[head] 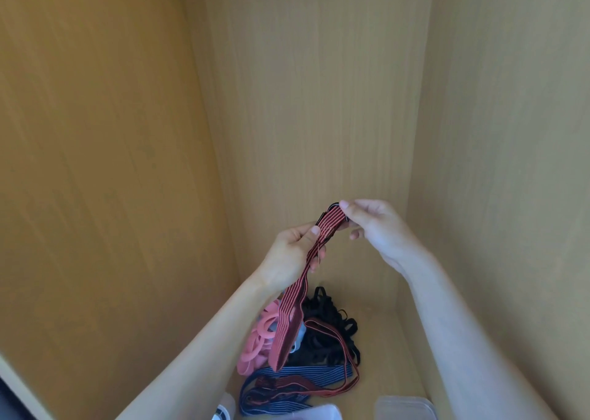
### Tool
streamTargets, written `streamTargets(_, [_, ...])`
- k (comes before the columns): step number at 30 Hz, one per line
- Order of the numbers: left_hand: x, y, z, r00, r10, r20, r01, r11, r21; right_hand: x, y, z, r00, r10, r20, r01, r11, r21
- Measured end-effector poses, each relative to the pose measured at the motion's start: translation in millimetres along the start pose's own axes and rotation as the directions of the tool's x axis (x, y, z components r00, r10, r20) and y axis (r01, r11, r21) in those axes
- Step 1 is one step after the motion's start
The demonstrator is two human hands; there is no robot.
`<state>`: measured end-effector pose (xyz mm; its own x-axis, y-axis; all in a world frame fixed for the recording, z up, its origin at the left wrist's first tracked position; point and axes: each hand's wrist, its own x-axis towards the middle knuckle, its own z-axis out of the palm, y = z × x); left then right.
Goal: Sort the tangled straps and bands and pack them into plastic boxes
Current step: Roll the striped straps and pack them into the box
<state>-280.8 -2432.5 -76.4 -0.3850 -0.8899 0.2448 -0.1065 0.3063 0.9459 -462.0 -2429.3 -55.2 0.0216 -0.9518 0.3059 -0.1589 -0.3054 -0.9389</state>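
I hold a red strap with black stripes (295,295) up inside a wooden cabinet. My left hand (292,255) grips it lower down, thumb on top. My right hand (375,228) pinches its upper end, where a dark ring shows. The strap hangs down in a loop toward a tangled pile on the cabinet floor: black bands (332,330), pink rubber bands (258,340), a blue striped strap (300,375) and a thin red strap (335,365). Clear plastic boxes (405,408) sit at the bottom edge, partly cut off.
Wooden cabinet walls close in on the left (105,164), back (319,100) and right (510,164). A white object (225,411) peeks in at the bottom. Bare cabinet floor (380,308) lies to the right of the pile.
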Motion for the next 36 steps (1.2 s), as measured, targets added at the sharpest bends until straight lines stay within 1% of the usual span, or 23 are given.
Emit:
streamTargets(4, [0.5,-1.9,-0.5,0.999,0.038,-0.006,-0.037,0.993,0.111,2.1,5.1,2.9,0.998,0.026,-0.048,-0.025,1.0,0.009])
streamTargets(7, [2.1,-4.7,-0.1,0.996,0.063,-0.058,-0.054,0.988,0.148,2.3,8.6,8.5,0.996,0.036,-0.084,-0.035,0.999,0.003])
streamTargets(9, [3.2,-8.9,-0.2,0.992,0.078,-0.097,-0.061,0.984,0.166,1.9,9.4,10.8,0.997,0.034,-0.074,-0.033,0.999,0.007])
streamTargets(12, [2.9,-12.9,0.3,0.987,0.099,-0.127,-0.074,0.979,0.189,1.3,10.4,12.5,0.999,-0.008,-0.051,0.006,0.999,-0.033])
streamTargets(15, [1.8,-14.4,1.7,0.985,0.097,-0.142,-0.07,0.98,0.187,1.0,12.2,14.8,0.993,-0.054,-0.102,0.045,0.995,-0.092])
streamTargets(17, [2.5,-14.9,3.8,0.983,0.057,-0.174,-0.032,0.989,0.147,0.3,12.6,18.1,0.988,-0.074,-0.135,0.058,0.99,-0.125])
streamTargets(20, [3.5,-13.7,7.1,0.972,-0.075,-0.225,0.078,0.997,0.004,-1.7,13.7,23.5,0.971,-0.155,-0.184,0.107,0.963,-0.247])
streamTargets(22, [3.3,-12.8,6.7,0.975,-0.133,-0.179,0.133,0.991,-0.012,-4.2,14.8,26.8,0.957,-0.225,-0.184,0.152,0.927,-0.343])
streamTargets(24, [3.1,-11.1,3.9,0.979,-0.173,-0.108,0.172,0.985,-0.025,-7.1,16.1,28.3,0.942,-0.297,-0.154,0.202,0.872,-0.445])
streamTargets(27, [3.8,-8.4,-1.4,0.975,-0.22,-0.02,0.217,0.97,-0.108,-12.8,18.8,30.1,0.89,-0.445,-0.102,0.32,0.768,-0.555])
streamTargets(29, [4.5,-8.7,-2.0,0.966,-0.258,-0.021,0.249,0.948,-0.197,-16.7,22.4,32.4,0.856,-0.512,-0.077,0.372,0.712,-0.596])
streamTargets(31, [4.5,-11.6,-2.0,0.951,-0.306,-0.051,0.281,0.919,-0.275,-20.2,27.2,36.8,0.854,-0.518,-0.049,0.377,0.681,-0.627])
streamTargets(33, [5.3,-15.7,-1.7,0.94,-0.336,-0.064,0.303,0.905,-0.299,-24.3,31.2,42.6,0.866,-0.5,-0.02,0.373,0.671,-0.641])
streamTargets(36, [7.1,-17.0,-2.1,0.931,-0.362,-0.044,0.32,0.868,-0.381,-31.0,36.7,48.6,0.832,-0.554,-0.007,0.394,0.601,-0.695])
